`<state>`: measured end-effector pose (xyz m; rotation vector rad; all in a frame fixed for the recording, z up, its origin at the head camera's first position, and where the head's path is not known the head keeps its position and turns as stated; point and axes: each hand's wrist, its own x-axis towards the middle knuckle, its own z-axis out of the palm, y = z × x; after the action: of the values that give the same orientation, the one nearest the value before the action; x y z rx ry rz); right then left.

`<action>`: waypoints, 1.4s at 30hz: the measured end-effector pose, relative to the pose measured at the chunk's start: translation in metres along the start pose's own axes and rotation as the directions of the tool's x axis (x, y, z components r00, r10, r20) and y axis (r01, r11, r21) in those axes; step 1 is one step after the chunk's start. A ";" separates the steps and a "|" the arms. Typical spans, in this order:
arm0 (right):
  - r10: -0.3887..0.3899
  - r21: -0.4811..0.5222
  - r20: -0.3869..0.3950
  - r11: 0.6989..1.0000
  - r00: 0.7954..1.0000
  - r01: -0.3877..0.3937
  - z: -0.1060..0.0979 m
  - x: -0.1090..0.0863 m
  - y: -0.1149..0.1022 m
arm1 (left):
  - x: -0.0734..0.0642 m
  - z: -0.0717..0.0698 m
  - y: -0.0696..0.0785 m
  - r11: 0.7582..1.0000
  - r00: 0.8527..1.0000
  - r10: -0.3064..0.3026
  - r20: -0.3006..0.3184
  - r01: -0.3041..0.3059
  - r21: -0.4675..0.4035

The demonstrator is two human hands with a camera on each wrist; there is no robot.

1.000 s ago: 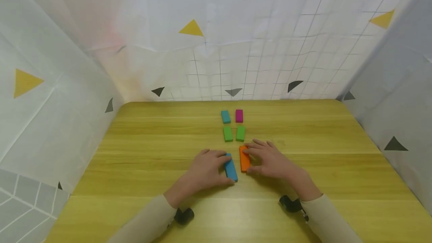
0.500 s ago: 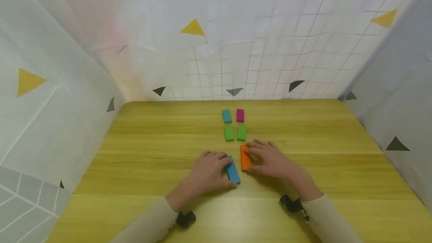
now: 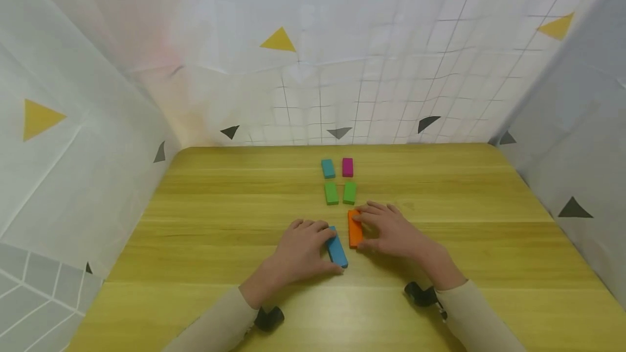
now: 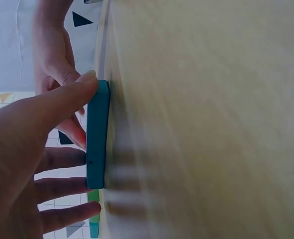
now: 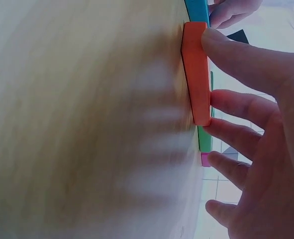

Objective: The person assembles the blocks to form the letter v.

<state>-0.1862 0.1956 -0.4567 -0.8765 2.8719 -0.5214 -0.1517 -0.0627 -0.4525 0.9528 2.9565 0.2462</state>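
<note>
In the head view my left hand spans a long blue block, thumb at its near end and fingers at the far part. The left wrist view shows the thumb pressed to one end of this blue block, which lies flat on the table. To the right, my right hand holds an orange block lengthwise, also flat on the wood. Its thumb and fingers touch the orange block in the right wrist view. The blue block sits slightly tilted and nearer to me; a narrow gap parts the two.
Beyond the hands lie two green blocks side by side. Farther back are a teal block and a magenta block. The wooden table ends at a white sheet wall with printed triangles.
My left hand has shifted the blue block slightly toward me and to the right. My right hand and the orange block stay practically where they were.
</note>
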 end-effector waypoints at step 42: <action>-0.004 0.031 -0.041 0.999 0.999 0.005 0.003 0.006 -0.003 | 0.001 0.004 -0.003 0.999 1.000 -0.029 0.004 0.029 -0.024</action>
<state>-0.1892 0.1887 -0.4581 -0.8773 2.8910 -0.5904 -0.1536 -0.0639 -0.4565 0.9059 2.9547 0.2785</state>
